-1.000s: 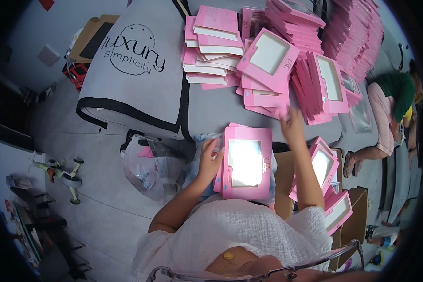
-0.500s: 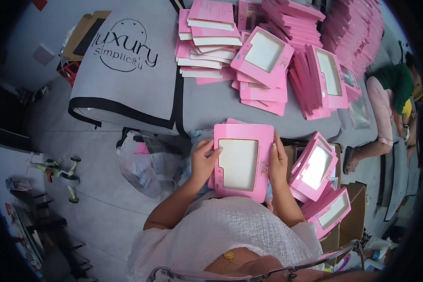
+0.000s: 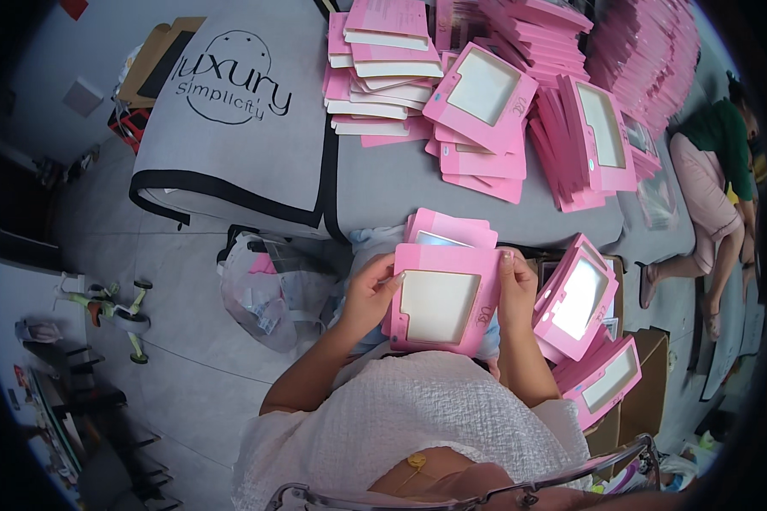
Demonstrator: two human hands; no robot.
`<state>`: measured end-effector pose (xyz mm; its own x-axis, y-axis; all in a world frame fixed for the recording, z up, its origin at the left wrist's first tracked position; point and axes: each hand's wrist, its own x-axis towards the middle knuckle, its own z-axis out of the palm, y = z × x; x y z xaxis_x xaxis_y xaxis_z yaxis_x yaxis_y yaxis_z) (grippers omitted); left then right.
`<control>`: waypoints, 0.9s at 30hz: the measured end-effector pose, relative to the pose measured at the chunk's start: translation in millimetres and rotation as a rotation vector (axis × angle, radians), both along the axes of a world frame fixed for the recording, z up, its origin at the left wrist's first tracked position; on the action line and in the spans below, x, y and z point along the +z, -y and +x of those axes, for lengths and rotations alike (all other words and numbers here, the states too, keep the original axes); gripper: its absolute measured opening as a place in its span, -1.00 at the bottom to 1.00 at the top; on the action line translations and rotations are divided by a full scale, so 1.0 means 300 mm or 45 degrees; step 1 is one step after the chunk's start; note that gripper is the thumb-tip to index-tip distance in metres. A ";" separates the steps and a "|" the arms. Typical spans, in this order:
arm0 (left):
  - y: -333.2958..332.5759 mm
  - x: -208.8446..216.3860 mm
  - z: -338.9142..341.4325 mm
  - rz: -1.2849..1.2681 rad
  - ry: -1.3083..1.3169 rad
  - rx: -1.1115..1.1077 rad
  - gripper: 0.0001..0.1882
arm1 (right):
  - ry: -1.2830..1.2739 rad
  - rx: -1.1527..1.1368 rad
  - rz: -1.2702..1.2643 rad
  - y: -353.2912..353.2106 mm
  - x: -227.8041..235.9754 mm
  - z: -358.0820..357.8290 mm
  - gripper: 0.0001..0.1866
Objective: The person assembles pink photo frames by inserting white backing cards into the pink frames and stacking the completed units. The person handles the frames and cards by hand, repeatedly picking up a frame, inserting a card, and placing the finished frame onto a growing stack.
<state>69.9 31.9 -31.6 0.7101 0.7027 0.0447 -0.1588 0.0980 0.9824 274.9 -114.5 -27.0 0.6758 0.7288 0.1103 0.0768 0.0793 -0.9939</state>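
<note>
Above my lap I hold a flat pink windowed box point(image 3: 441, 307) by its two sides, its window backed in white. My left hand point(image 3: 371, 289) grips the left edge, thumb on the front face. At the upper right corner my right hand point(image 3: 516, 285) pinches the box between thumb and fingers. Behind its top edge more pink packaging point(image 3: 453, 226) shows, with a bluish window partly covered; what supports it is hidden. To the right of my right hand, more pink windowed boxes point(image 3: 575, 298) lean above a brown carton point(image 3: 648, 366).
Ahead, a grey cushioned surface point(image 3: 383, 200) bears several piles of pink boxes point(image 3: 486, 85). A clear plastic bag point(image 3: 268, 294) lies on the floor to the left, with a small green tricycle point(image 3: 115, 315) beyond. At the far right is another person point(image 3: 712, 170).
The held box's top edge has dropped toward me, exposing more pink packaging and a window behind it. My right hand has moved up to the upper right corner. The other person's legs have shifted.
</note>
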 end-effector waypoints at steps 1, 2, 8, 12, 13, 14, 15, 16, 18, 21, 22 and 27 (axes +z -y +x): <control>0.006 0.013 0.003 -0.013 0.003 -0.018 -0.67 | 0.128 -0.023 -0.083 0.001 0.026 0.007 -0.80; 0.009 0.031 0.006 0.023 -0.024 -0.005 -0.70 | 0.305 -0.157 -0.117 -0.018 0.079 -0.005 -0.81; 0.034 0.083 0.000 0.315 -0.219 -0.010 -0.73 | 1.357 0.081 -0.231 -0.112 0.337 -0.080 -0.89; 0.050 0.132 -0.004 0.340 -0.216 -0.062 -0.69 | 1.162 0.277 -0.331 -0.147 0.346 -0.134 -0.93; 0.055 0.148 -0.009 0.325 -0.209 -0.080 -0.67 | 1.141 0.286 -0.342 -0.152 0.344 -0.138 -0.93; 0.071 0.169 -0.007 0.217 -0.113 -0.018 -0.62 | 1.121 0.295 -0.353 -0.156 0.343 -0.142 -0.93; 0.096 0.197 0.003 0.110 -0.018 0.043 -0.57 | 1.087 0.325 -0.368 -0.154 0.344 -0.146 -0.92; 0.109 0.216 0.007 0.004 0.076 0.105 -0.52 | 1.052 0.355 -0.380 -0.152 0.345 -0.151 -0.91; 0.083 0.237 -0.021 0.687 -0.106 -0.019 -0.43 | 0.990 0.423 -0.449 -0.153 0.360 -0.160 -0.88; 0.083 0.250 -0.028 1.012 -0.211 -0.077 -0.39 | 0.907 0.474 -0.527 -0.154 0.389 -0.172 -0.83; 0.085 0.253 -0.030 1.022 -0.231 -0.082 -0.40 | 0.874 0.445 -0.484 -0.157 0.379 -0.173 -0.82; 0.091 0.271 -0.040 1.069 -0.283 -0.049 -0.50 | 1.242 0.413 -0.161 -0.120 0.356 -0.114 -0.81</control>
